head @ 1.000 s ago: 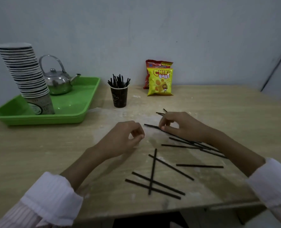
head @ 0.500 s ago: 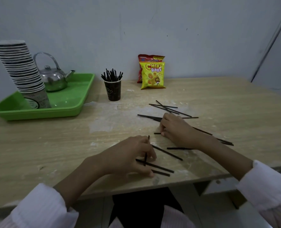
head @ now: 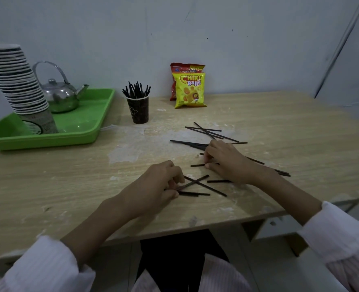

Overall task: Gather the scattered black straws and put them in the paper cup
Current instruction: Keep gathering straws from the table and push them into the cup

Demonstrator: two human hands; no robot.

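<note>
We read "Chiki Balls" on one yellow foil snack bag [head: 189, 91]; one red bag [head: 175, 81] behind. Our left hand [head: 153, 190] and right hand [head: 227, 161] each pinch thin black straws [head: 196, 181].

Light dim, flat and cool; frame underexposed. The wall [head: 237, 39] reads grey-blue, darker toward the corners. Shadows soft and faint: a weak one under the left hand [head: 153, 192] on the table [head: 48, 186]. Small bright glints on the kettle [head: 60, 95]; dull sheen on the green tray [head: 86, 123]. At centre the black straws [head: 218, 181] are sharp. Wide-angle bending at the edges: the cup stack [head: 16, 81] leans. At the bottom the sleeves [head: 44, 266] are slightly blurred
</note>
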